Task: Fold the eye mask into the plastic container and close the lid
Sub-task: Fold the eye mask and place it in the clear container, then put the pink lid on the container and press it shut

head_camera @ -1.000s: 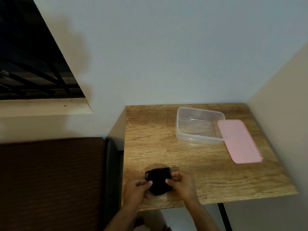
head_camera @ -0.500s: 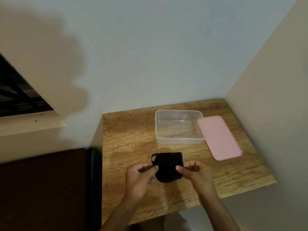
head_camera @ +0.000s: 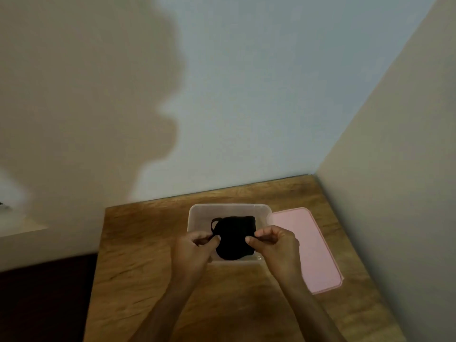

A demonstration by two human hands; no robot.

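Mask (head_camera: 234,236), folded, hung w/ long axis left-right over the open box (head_camera: 197,213), pinched at either end by L hand (head_camera: 195,253) & R hand (head_camera: 276,248); lid (head_camera: 311,248) lay just right, nearer R hand.

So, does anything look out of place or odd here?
Nothing stands out. Both hands, left hand and right hand, hold the folded eye mask over the open container; the pink lid lies flat beside it.
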